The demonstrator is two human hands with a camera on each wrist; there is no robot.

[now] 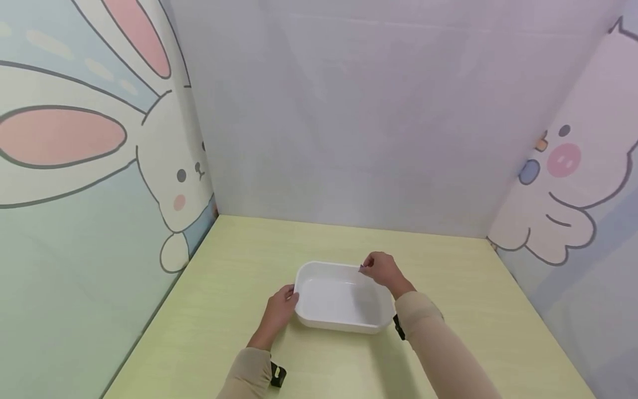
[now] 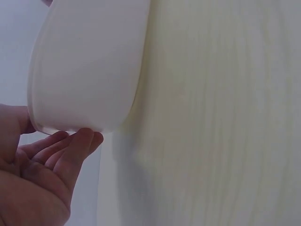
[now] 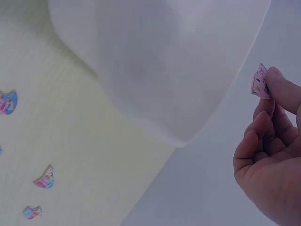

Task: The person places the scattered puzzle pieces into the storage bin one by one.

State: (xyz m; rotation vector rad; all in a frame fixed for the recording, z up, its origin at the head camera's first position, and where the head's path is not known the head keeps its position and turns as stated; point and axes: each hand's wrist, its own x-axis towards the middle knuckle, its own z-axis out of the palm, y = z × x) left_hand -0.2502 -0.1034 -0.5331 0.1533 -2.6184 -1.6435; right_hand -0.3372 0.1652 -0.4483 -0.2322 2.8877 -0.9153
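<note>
Enclosing all: a pale rear wall [image 1: 339,122], with printed side walls [image 1: 75,266], a rabbit [image 1: 169,149] on the left and a pig [image 1: 588,127] on the right. Below, a pale yellow table [image 1: 259,244] with faint grain.

Near the middle of the table, a white tray [image 1: 334,305], long axis running left to right; whether fully seated or slightly raised, cannot tell.

Entering from the lower edge, beige sleeves [image 1: 249,371]. At the tray's left short end, the left hand [image 1: 279,310], gripping: thumb at the rim, fingers against the outer side. Above the far rim, toward the right far corner, the right hand [image 1: 386,269], pinching with thumb and finger, remaining fingers bent. Near the wrists, black fittings [image 1: 278,374].

Smaller again, on the table in the right wrist view: loose pieces [image 3: 45,179], pink and blue, apart from the tray, one cut off by the frame edge.

Similar in scale: a pink piece [image 3: 258,84] with dark marks, held in the right pinch. Decisive relation, by judgement, piece to tray: in the head view, left of the fingertips, toward the tray's middle, overlapping the far rim; in the right wrist view, apart from that rim. Whether directly over the interior, cannot tell. Nearer hand: right; left, well apart. Piece's own long axis: too small to read.
</note>
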